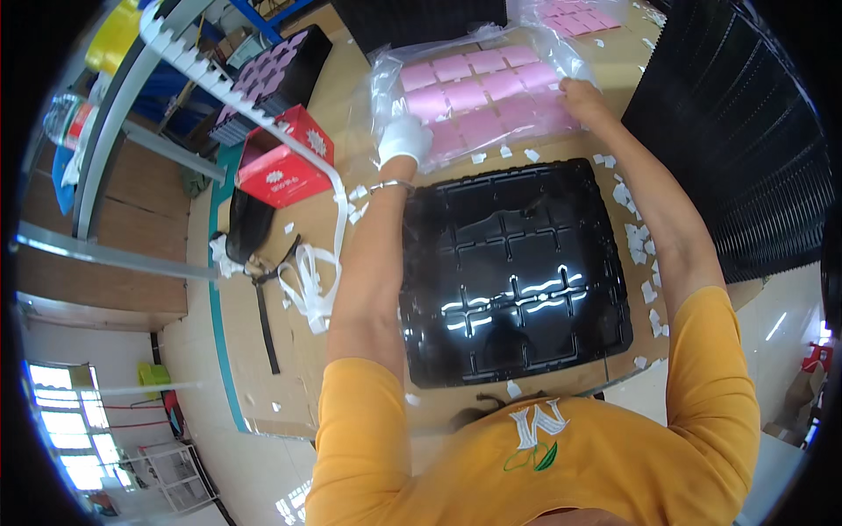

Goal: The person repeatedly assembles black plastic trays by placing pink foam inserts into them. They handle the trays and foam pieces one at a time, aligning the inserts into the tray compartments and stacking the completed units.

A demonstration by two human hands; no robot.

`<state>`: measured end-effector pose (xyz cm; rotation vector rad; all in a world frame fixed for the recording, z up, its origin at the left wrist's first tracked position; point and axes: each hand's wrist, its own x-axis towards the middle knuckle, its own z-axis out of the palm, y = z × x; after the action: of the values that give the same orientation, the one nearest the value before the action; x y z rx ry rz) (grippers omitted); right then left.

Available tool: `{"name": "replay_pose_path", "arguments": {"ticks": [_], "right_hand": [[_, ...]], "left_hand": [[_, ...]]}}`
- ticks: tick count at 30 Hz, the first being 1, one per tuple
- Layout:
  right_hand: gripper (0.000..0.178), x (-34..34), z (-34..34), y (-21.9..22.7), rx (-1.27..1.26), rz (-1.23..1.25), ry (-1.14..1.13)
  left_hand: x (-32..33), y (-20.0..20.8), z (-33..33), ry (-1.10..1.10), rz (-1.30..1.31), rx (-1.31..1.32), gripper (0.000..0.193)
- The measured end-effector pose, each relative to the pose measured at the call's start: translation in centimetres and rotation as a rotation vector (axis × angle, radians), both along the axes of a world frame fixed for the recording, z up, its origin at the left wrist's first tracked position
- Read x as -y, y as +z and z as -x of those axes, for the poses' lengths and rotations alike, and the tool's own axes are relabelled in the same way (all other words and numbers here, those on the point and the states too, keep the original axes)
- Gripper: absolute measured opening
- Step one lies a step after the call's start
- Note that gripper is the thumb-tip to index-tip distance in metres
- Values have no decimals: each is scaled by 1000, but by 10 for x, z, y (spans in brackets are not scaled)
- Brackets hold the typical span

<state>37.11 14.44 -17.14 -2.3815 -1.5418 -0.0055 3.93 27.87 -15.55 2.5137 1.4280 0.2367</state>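
Note:
A clear plastic bag [386, 83] lies at the far middle of the table, with pink rectangular pieces [465, 95] in rows under the film. My left hand [404, 140], in a white glove, is closed on the bag's near left edge. Bare, my right hand [583, 103] pinches the film at the right edge. Between my forearms sits a glossy black plastic tray [517, 263] with moulded cross-shaped ridges.
Stacked black trays rise at the right [737, 149] and far middle [412, 22]. A red box [285, 158], a white strap [309, 285] and a metal frame [110, 123] are at left. White paper scraps [636, 237] litter the cardboard-covered table [246, 351].

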Motion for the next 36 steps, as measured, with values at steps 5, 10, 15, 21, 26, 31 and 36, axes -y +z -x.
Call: {"name": "replay_pose_path", "arguments": {"ticks": [5, 10, 15, 21, 26, 31, 36], "right_hand": [[75, 1, 26, 4, 115, 262, -157], [73, -13, -1, -1, -176, 203, -175], [68, -23, -28, -3, -443, -123, -164], [39, -9, -44, 23, -950, -564, -97], [47, 11, -41, 31, -1264, -533, -58], [25, 42, 32, 75, -1463, -546, -217], [8, 68, 32, 67, -1553, -518, -214]], "left_hand": [[22, 11, -27, 1, 65, -162, 65], [5, -33, -30, 149, 18, 38, 47], [-14, -19, -28, 246, 88, 361, 38], [-14, 37, -11, 219, 29, 585, 36], [6, 65, 13, 186, -67, 559, 37], [15, 56, 39, 134, -147, 548, 37], [38, 64, 52, 157, 294, 753, 37]]}}
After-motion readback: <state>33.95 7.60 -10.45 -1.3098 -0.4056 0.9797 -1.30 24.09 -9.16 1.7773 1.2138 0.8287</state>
